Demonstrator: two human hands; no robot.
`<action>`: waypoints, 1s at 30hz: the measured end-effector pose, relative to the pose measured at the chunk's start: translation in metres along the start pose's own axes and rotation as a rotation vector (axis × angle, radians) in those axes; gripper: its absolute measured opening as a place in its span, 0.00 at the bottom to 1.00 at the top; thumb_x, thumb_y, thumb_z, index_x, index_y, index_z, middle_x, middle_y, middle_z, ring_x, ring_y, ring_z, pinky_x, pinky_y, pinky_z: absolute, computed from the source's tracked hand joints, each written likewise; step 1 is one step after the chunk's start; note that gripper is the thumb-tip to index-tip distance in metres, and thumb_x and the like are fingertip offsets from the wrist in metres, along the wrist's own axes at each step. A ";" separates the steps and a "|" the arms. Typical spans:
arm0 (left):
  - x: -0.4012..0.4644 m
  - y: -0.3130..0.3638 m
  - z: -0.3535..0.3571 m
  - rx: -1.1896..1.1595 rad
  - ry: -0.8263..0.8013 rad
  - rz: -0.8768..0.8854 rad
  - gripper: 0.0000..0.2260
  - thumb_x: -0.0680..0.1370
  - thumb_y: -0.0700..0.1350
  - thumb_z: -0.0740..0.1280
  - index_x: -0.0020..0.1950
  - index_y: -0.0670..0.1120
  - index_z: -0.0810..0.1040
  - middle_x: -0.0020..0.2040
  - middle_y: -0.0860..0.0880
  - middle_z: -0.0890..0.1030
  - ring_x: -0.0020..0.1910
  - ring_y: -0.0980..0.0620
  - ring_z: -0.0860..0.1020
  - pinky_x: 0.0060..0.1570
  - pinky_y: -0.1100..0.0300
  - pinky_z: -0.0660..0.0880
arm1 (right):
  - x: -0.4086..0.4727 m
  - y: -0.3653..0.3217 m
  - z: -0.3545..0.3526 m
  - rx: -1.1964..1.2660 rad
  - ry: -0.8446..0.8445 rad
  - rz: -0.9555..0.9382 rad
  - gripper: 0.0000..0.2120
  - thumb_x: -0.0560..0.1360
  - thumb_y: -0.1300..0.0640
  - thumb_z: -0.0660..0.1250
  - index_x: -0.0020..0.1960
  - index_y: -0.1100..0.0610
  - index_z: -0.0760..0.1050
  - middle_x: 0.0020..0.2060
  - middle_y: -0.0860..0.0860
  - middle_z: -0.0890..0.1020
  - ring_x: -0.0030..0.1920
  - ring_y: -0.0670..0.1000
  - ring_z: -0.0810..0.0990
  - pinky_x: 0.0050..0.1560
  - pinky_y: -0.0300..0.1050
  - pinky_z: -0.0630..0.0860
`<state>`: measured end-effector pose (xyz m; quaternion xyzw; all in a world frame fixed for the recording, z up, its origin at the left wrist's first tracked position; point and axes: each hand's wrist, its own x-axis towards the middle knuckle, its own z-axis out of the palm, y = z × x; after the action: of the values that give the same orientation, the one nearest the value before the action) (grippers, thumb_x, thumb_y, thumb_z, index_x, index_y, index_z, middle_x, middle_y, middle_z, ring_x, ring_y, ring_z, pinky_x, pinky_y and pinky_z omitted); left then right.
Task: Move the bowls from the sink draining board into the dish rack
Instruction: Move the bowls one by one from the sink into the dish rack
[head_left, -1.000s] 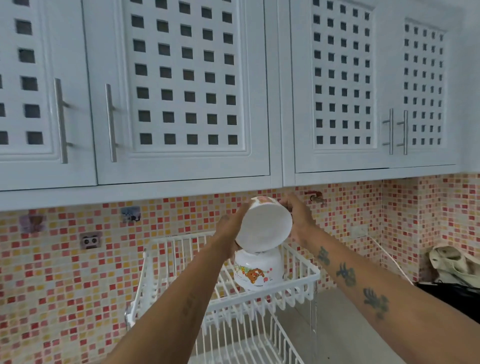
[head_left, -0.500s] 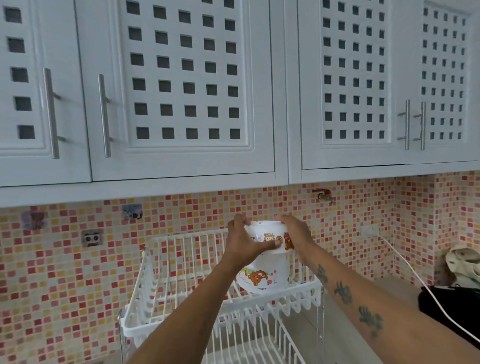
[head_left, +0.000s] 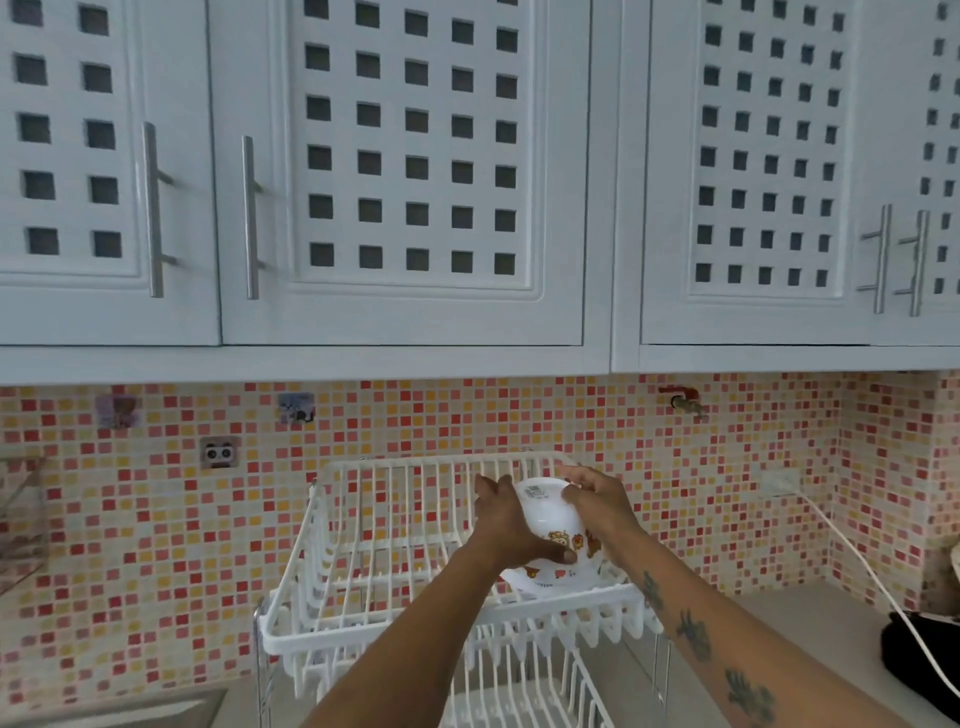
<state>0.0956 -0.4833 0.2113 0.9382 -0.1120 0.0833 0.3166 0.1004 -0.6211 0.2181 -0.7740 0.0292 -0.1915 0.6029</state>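
Observation:
A white bowl with cartoon bear prints is upside down, its base with a sticker facing up. It sits over a second white printed bowl in the right part of the white wire dish rack's upper tier. My left hand grips the top bowl's left side, thumb across its front. My right hand holds its right side. The draining board is out of view.
White wall cabinets with bar handles hang close overhead. The rack has a lower wire tier. A sink corner shows at bottom left. A white cable runs to a dark object on the counter at right.
Both hands have lowered the bowl and turned it upside down, bringing it from above the rack down over the bowl standing in the upper tier.

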 end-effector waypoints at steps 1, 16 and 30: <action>0.000 0.000 0.001 0.021 0.001 0.003 0.60 0.58 0.62 0.79 0.78 0.41 0.50 0.76 0.39 0.48 0.76 0.39 0.56 0.74 0.49 0.61 | 0.001 0.002 0.000 -0.018 0.004 0.004 0.16 0.76 0.66 0.61 0.62 0.58 0.78 0.66 0.57 0.76 0.58 0.57 0.78 0.58 0.51 0.79; -0.048 -0.022 -0.059 -0.053 -0.077 0.046 0.38 0.77 0.51 0.67 0.79 0.39 0.50 0.78 0.38 0.53 0.78 0.40 0.55 0.74 0.50 0.56 | -0.026 -0.031 0.048 -0.371 0.259 -0.254 0.11 0.76 0.60 0.64 0.56 0.62 0.78 0.65 0.61 0.73 0.63 0.62 0.74 0.61 0.52 0.72; -0.145 -0.234 -0.201 -0.519 0.689 -0.292 0.07 0.80 0.44 0.63 0.56 0.43 0.75 0.50 0.47 0.76 0.49 0.50 0.75 0.54 0.54 0.75 | -0.149 -0.126 0.267 0.051 -0.212 -0.681 0.11 0.76 0.63 0.61 0.56 0.61 0.76 0.57 0.56 0.78 0.50 0.47 0.75 0.46 0.28 0.69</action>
<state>0.0006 -0.1562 0.2018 0.7514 0.1163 0.3140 0.5685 0.0280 -0.2993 0.2447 -0.7397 -0.2981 -0.3008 0.5230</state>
